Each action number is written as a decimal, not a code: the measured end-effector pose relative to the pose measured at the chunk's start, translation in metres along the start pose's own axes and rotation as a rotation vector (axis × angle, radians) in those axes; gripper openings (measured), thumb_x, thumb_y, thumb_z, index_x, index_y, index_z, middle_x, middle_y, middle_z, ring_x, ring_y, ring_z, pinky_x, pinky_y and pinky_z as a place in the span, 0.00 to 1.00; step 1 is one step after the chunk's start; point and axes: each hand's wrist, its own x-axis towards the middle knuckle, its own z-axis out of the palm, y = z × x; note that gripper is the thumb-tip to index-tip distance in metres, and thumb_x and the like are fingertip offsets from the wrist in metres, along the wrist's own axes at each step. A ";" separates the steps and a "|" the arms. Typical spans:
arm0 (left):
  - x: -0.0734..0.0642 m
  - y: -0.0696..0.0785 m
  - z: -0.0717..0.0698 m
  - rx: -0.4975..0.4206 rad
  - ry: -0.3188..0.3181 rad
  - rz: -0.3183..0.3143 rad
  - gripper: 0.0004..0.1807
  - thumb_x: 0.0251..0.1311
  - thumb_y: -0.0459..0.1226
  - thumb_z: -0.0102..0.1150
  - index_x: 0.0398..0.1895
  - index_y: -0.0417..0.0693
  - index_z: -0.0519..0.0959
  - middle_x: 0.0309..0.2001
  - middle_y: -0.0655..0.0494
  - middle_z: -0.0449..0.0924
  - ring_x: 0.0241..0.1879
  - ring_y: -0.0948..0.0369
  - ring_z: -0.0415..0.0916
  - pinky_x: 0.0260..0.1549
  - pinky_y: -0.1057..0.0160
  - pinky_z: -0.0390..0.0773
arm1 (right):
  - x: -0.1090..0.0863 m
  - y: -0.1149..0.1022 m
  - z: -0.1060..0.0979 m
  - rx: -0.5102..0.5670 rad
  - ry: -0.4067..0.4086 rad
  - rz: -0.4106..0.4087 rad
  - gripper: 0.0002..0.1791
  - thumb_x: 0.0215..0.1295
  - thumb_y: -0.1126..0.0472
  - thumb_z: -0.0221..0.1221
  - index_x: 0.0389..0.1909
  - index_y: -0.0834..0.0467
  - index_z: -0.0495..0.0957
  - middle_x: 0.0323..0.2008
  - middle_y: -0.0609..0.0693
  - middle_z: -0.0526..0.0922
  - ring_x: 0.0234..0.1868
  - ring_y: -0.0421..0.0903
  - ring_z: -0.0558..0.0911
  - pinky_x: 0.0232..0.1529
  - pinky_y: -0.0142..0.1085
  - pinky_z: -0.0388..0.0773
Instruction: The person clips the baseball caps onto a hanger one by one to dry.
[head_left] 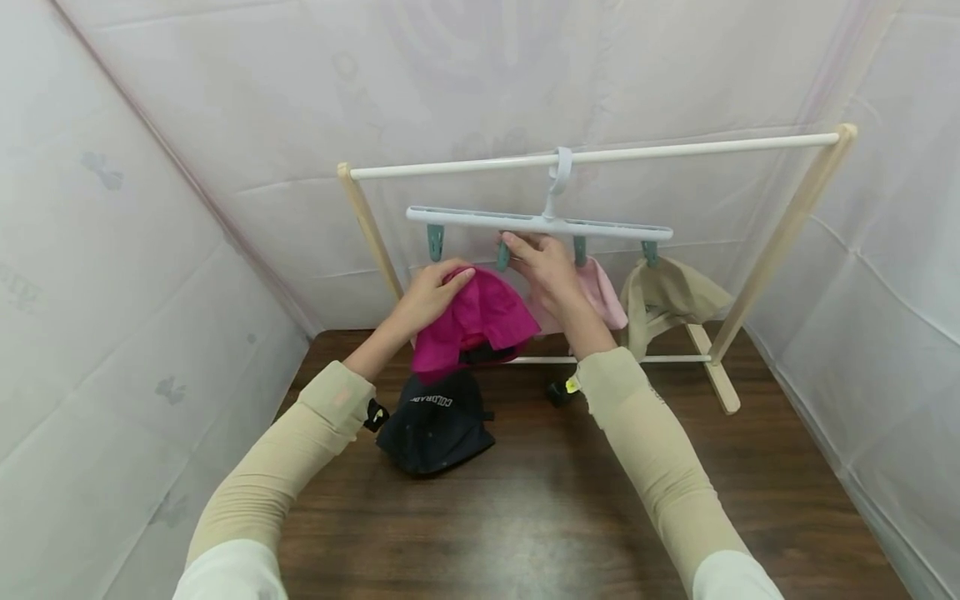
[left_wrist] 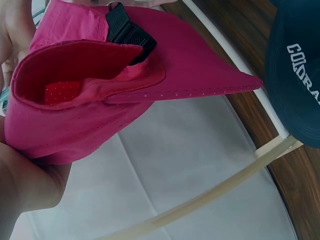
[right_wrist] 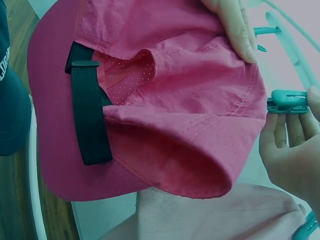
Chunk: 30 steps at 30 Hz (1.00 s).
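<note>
My left hand grips a magenta cap at its crown, thumb on the near side. The cap hangs brim down, and its black strap buckle shows in the left wrist view. Beside it, my right hand pinches a teal clip between thumb and fingers, under a pale blue hanger. In the right wrist view the cap's top edge comes right up to the clip's tip. Behind my right hand a light pink cap hangs, partly hidden.
The hanger hooks over a white rail on a wooden-legged rack. A beige cap hangs from the rightmost clip; another clip dangles at the left end. A dark navy cap with white lettering lies on the brown table.
</note>
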 end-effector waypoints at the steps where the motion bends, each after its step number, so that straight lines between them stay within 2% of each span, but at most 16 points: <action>1: 0.000 0.000 0.001 0.002 -0.002 0.000 0.17 0.77 0.49 0.50 0.54 0.51 0.82 0.44 0.52 0.83 0.42 0.57 0.75 0.45 0.56 0.74 | -0.001 0.000 -0.001 0.002 0.004 0.001 0.25 0.72 0.62 0.61 0.64 0.73 0.71 0.58 0.64 0.79 0.67 0.61 0.73 0.63 0.38 0.75; 8: 0.000 0.001 0.008 -0.009 -0.015 -0.001 0.17 0.77 0.49 0.49 0.54 0.51 0.82 0.42 0.53 0.82 0.40 0.57 0.74 0.43 0.57 0.73 | -0.005 -0.001 -0.003 0.009 0.052 0.017 0.20 0.70 0.64 0.64 0.56 0.72 0.77 0.46 0.57 0.84 0.54 0.52 0.83 0.61 0.41 0.77; 16: 0.001 0.003 0.018 -0.043 -0.007 0.002 0.17 0.77 0.49 0.51 0.54 0.51 0.83 0.46 0.53 0.84 0.43 0.58 0.76 0.45 0.56 0.75 | -0.010 -0.001 -0.006 -0.043 0.047 0.018 0.09 0.70 0.62 0.65 0.45 0.64 0.82 0.47 0.62 0.86 0.47 0.48 0.86 0.59 0.41 0.78; 23: 0.002 0.008 0.026 -0.077 -0.021 0.011 0.18 0.77 0.49 0.50 0.56 0.51 0.82 0.46 0.54 0.85 0.43 0.59 0.78 0.46 0.56 0.76 | -0.012 0.000 -0.014 -0.087 0.036 -0.009 0.11 0.70 0.61 0.64 0.48 0.64 0.82 0.51 0.67 0.84 0.49 0.50 0.86 0.58 0.42 0.79; 27: 0.003 0.013 0.030 -0.074 -0.027 0.010 0.19 0.77 0.50 0.50 0.56 0.51 0.82 0.45 0.55 0.84 0.42 0.59 0.77 0.45 0.56 0.75 | -0.014 -0.001 -0.016 -0.119 0.020 -0.031 0.14 0.70 0.61 0.64 0.49 0.66 0.82 0.50 0.66 0.85 0.48 0.50 0.87 0.56 0.41 0.80; 30: 0.004 0.016 0.034 -0.075 -0.025 0.008 0.19 0.77 0.51 0.50 0.57 0.51 0.82 0.41 0.55 0.83 0.39 0.59 0.75 0.42 0.57 0.74 | -0.015 -0.002 -0.015 -0.098 0.001 -0.026 0.16 0.69 0.61 0.65 0.51 0.68 0.82 0.48 0.63 0.86 0.47 0.51 0.87 0.53 0.40 0.82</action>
